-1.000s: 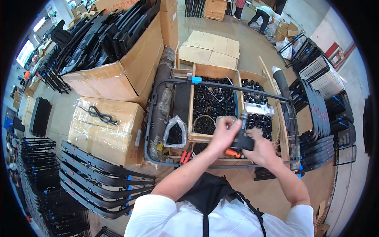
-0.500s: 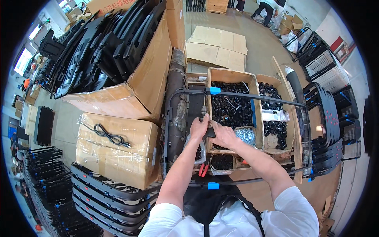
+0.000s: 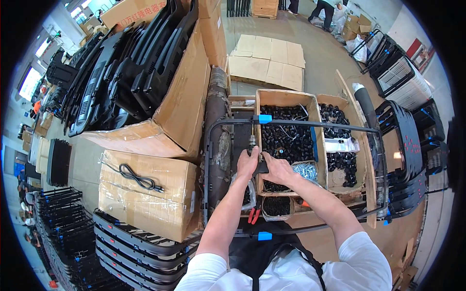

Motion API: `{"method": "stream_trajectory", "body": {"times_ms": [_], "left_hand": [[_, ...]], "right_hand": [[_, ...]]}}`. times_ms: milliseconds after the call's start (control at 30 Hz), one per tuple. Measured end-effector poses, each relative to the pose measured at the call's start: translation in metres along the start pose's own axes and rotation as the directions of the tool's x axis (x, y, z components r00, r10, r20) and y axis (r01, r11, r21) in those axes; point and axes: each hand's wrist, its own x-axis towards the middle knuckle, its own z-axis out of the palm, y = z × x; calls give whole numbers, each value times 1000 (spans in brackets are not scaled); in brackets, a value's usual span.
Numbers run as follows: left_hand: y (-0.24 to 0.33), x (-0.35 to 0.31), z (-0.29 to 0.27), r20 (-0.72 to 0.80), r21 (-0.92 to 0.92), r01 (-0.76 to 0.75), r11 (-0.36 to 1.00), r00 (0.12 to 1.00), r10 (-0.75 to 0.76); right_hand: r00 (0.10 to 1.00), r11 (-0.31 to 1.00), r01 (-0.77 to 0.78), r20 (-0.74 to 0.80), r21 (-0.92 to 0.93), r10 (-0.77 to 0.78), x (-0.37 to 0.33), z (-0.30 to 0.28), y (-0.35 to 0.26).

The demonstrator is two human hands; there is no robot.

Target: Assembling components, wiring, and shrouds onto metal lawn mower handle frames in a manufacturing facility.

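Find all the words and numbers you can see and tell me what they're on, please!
Back cardboard panel: large red characters; I won't copy them out.
Taped carton: white side label, too small to read.
Tall cardboard: small white label, too small to read.
Black power tool: nothing readable.

A bare grey floor (image 3: 318, 60) spreads toward one o'clock, browner around five. A pale wall (image 3: 388, 18) rises at two o'clock. Toward ten, a window (image 3: 30, 82) glows bright white. A wooden cabinet (image 3: 265, 8) stands near twelve o'clock.
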Motion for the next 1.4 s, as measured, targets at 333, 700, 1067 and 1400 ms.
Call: {"method": "stream_trajectory", "body": {"times_ms": [333,700,1067,1400], "left_hand": [[30,-14,-9,37,74,31,997,999,-34],[29,-4,7,-76,250,93,964,994,-76],[29,-4,4,-78,220,101,970,993,-85],[33,-22,1,-143,271,76,960,989,-38]], "right_hand": [[999,998,30,23,64,-31,5,-1,25],[996,990,1,90,144,-14,13,-6,31],[982,971,178,-85,158,-166,11,3,25],[984,974,173,-58,146,-166,1,4,23]]}}
